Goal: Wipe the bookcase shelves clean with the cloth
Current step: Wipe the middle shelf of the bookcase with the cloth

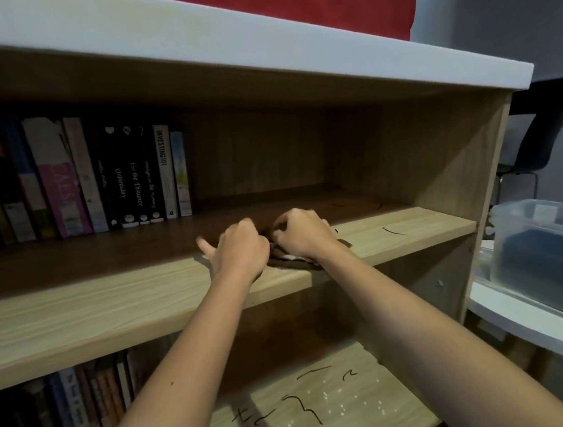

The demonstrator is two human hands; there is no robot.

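Head view: both hands are curled on the dark cloth [291,260] at the middle shelf's [109,298] front edge — left hand [238,248] and right hand [304,235] side by side, right of the books [98,179].

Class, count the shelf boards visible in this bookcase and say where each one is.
2. The upper shelf, where the left hand and right hand hold the cloth, and the lower shelf beneath it, bearing dark scribbles. Others may lie out of frame.
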